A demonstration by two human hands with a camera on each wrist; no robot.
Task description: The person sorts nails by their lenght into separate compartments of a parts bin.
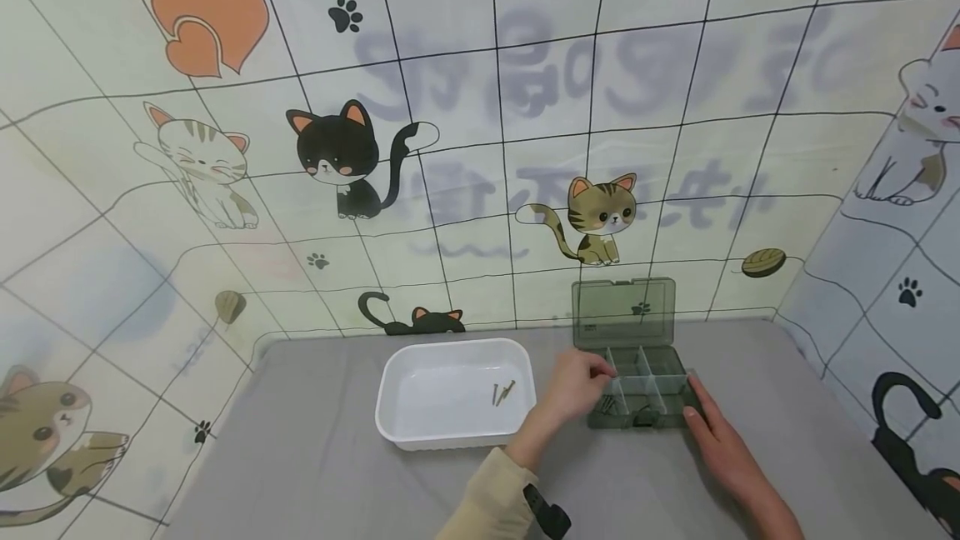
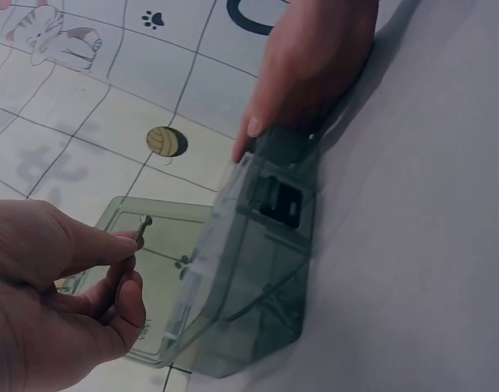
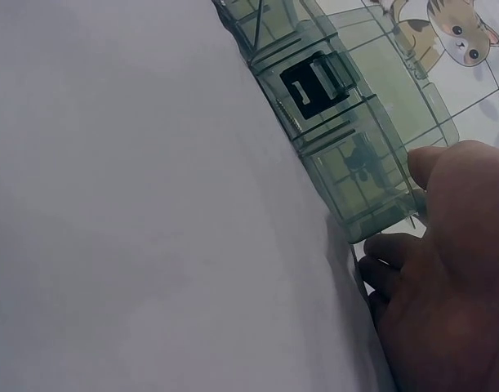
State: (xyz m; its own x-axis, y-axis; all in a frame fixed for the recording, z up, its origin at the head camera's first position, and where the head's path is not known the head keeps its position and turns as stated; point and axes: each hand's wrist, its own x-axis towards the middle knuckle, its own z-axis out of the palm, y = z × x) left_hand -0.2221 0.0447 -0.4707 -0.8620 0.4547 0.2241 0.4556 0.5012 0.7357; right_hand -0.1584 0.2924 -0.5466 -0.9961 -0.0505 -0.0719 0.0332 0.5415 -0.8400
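A green see-through compartment box point(image 1: 675, 421) stands on the grey cloth with its lid point(image 1: 624, 312) raised at the back. My left hand point(image 1: 573, 386) is over its left side, pinching a small screw point(image 2: 140, 232) between thumb and fingers; the screw's head points up in the left wrist view. Dark screws point(image 1: 609, 404) lie in the front left compartment. My right hand point(image 1: 723, 448) holds the box at its right end, thumb near the front corner and fingers along the side. A black latch point(image 3: 314, 84) shows on the box's front.
Left of the box is a white plastic tray point(image 1: 450, 443) with several brass-coloured screws point(image 1: 505, 392) near its right side. A cat-printed sheet point(image 1: 465, 273) rises behind the grey cloth point(image 1: 315, 457) and along both sides.
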